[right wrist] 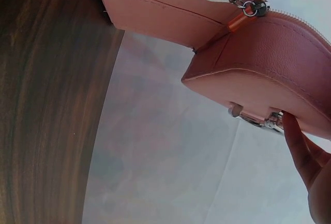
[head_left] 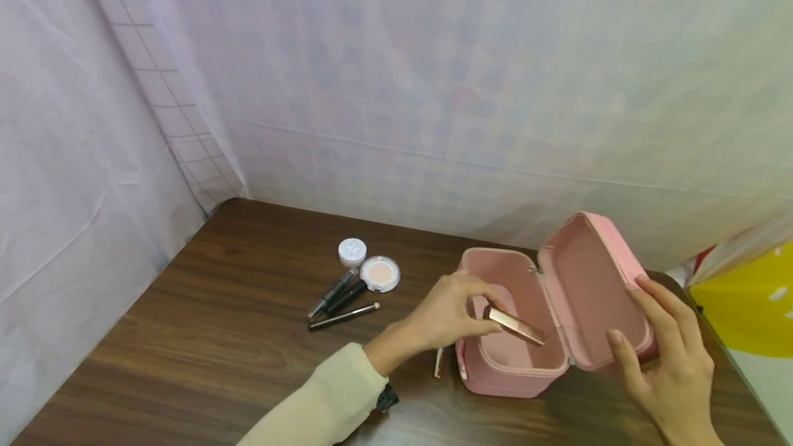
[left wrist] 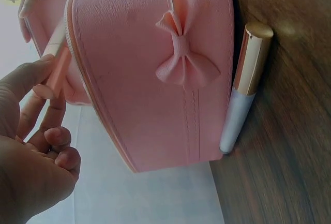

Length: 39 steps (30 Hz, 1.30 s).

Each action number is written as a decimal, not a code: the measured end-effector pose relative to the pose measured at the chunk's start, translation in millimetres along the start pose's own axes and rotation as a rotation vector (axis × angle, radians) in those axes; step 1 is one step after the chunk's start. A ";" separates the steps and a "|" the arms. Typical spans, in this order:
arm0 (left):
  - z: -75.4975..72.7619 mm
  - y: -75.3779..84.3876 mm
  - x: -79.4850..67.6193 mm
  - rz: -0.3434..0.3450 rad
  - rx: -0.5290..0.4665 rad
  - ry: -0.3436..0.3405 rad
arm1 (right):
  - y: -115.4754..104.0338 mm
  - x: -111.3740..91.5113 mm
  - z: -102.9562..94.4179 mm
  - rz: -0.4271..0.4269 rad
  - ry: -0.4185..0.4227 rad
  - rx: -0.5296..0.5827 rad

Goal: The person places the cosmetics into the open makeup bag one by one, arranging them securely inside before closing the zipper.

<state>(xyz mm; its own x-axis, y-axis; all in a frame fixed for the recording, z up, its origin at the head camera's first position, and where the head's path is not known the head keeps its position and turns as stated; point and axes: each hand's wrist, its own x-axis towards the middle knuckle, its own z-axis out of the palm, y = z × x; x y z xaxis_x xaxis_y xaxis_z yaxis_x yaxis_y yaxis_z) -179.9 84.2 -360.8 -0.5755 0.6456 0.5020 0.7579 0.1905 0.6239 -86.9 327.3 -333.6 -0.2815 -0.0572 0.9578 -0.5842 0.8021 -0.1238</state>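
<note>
A pink cosmetic case [head_left: 508, 384] with a bow [left wrist: 181, 53] on its front stands unzipped on the table, lid [head_left: 595, 294] tilted up to the right. Over its opening my left hand [head_left: 449, 308] pinches a slim gold cosmetic tube [head_left: 514, 325] between thumb and fingers; the tube's far end points down into the case. My right hand [head_left: 672, 356] grips the lid's edge, thumb at the inner side and fingers over the outside, near the metal handle fitting [right wrist: 271, 120]. Close against the case's front lies another tube [left wrist: 245, 79] with a gold cap and pale body.
Left of the case lie a white round jar [head_left: 352, 252], a round compact [head_left: 381, 274], dark cosmetic sticks [head_left: 334, 294] and a thin black brush [head_left: 343, 316]. A pale curtain [head_left: 434, 88] hangs behind the brown table [head_left: 217, 308]. Something yellow [head_left: 743, 315] is at the right.
</note>
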 end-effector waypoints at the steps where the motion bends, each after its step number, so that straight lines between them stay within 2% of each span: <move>1: 0.6 0.7 0.5 0.005 -0.002 -0.001 | -0.2 0.4 0.1 0.001 0.002 0.001; 11: 8.5 3.6 8.0 0.039 0.020 -0.019 | -1.4 2.3 0.7 0.001 0.017 0.015; 21: 20.5 7.8 14.0 -0.010 0.049 -0.058 | 0.5 -1.2 0.0 0.006 0.003 0.010; 34: 36.0 16.6 25.1 -0.001 0.179 -0.114 | 0.9 0.2 0.7 0.000 0.004 0.005; 39: 41.2 21.5 26.5 -0.038 0.235 -0.143 | 1.1 0.0 0.9 -0.001 0.005 0.003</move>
<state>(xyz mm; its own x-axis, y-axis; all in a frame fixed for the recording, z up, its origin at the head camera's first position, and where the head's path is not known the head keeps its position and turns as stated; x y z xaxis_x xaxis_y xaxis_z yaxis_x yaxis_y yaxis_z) -166.2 135.9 -358.8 -0.5683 0.7295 0.3806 0.7967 0.3723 0.4761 -88.2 327.6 -334.0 -0.2774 -0.0553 0.9592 -0.5871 0.8000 -0.1237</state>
